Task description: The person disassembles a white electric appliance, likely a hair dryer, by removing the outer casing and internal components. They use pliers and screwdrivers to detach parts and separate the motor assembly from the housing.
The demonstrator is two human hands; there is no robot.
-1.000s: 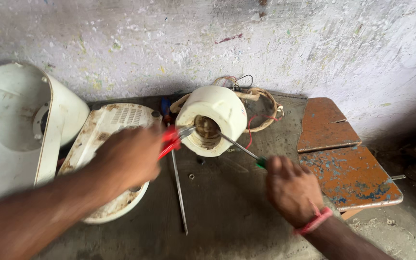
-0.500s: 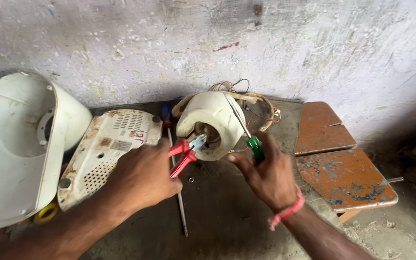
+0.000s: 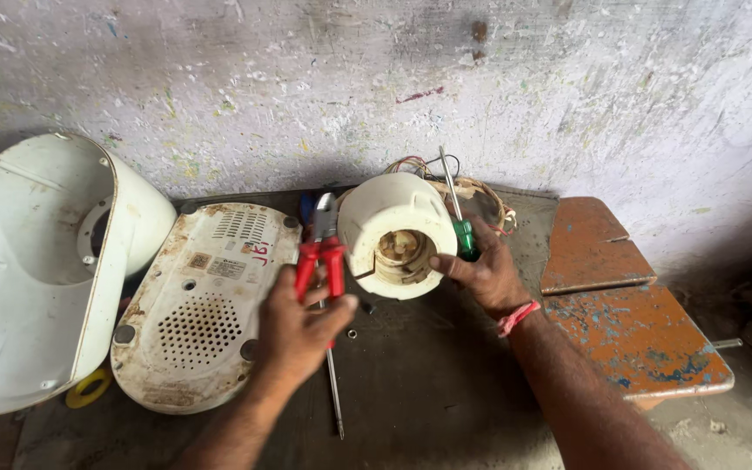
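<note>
At the bench's left edge lie a white housing shell [image 3: 36, 270] and a stained vented base plate [image 3: 202, 305], both already off. The left hand [image 3: 302, 326] grips red-handled pliers [image 3: 322, 252] (jaws up). Mid-bench, by the wall, the cream motor unit [image 3: 393, 233] stands steadied by the right hand [image 3: 485, 270], closed around a green-handled screwdriver [image 3: 456, 213]; its core looks still assembled.

A stained, whitewashed wall [image 3: 567, 78] rises behind a rusty orange metal bench [image 3: 628, 322].
</note>
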